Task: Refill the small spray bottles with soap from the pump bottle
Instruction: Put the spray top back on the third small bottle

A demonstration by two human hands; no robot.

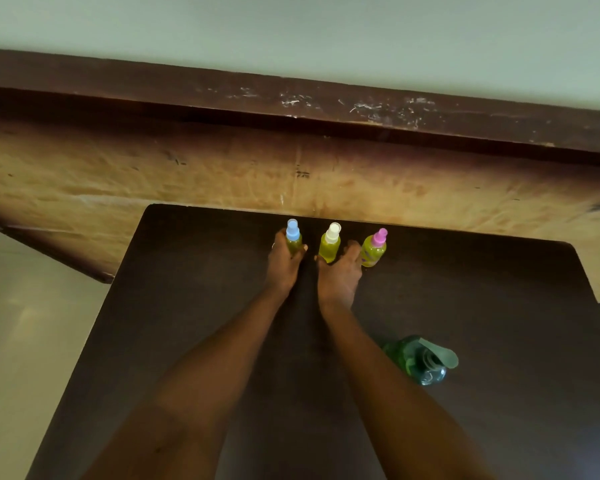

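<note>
In the head view, three spray bottles stand upright in a row at the far edge of the table [499,323], all showing yellow-green soap. The blue-capped bottle [293,242] is clasped by the curled fingers of the left hand [284,263], and the white-capped bottle [330,245] by those of the right hand [340,271]. The pink-capped bottle [374,249] stands free just to the right. The pump bottle [420,362] stands nearer, on the right. Both held bottles are best kept upright, set down and released gently.

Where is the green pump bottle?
Head view: the translucent green plastic pump bottle stands on the dark table, just right of the right forearm.
</note>
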